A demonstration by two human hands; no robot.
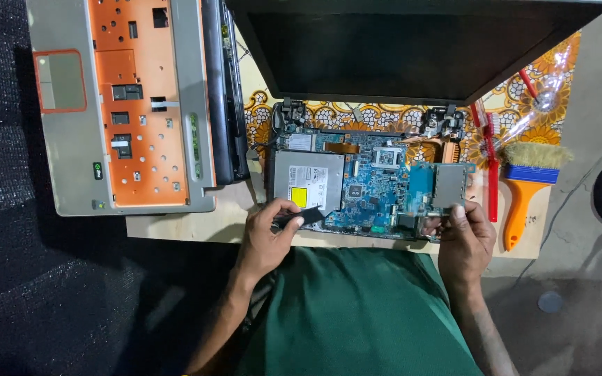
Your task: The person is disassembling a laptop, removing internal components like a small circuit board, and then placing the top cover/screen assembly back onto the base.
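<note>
An opened laptop base (357,184) lies at the near edge of the tabletop (175,226), its blue circuit board bare and its dark screen lid (398,49) tilted back toward the far edge. A silver drive (308,179) with a yellow sticker sits in the left part of the base.

The left hand (267,237) rests at the near left corner of the base, its grip closed between thumb and fingers on a small flat black piece (299,218) that touches the near edge of the silver drive. The right hand (465,240) is at the near right corner of the base; its fingertips (458,210) press on the lower edge of a grey metal slot cage (449,184), thumb and fingers pinched lightly around that edge.

On the left part of the tabletop lies the removed palm-rest cover (123,104), turned underside up, grey with a large orange panel; a dark keyboard (226,97) leans along its right side. Toward the right edge lie a brush with an orange handle (526,188), a red toothbrush (490,163) just beside it, and a clear-handled screwdriver (538,97) farther back. A floral cloth (524,87) covers the tabletop under the base. The person's green garment (364,313) fills the near foreground.
</note>
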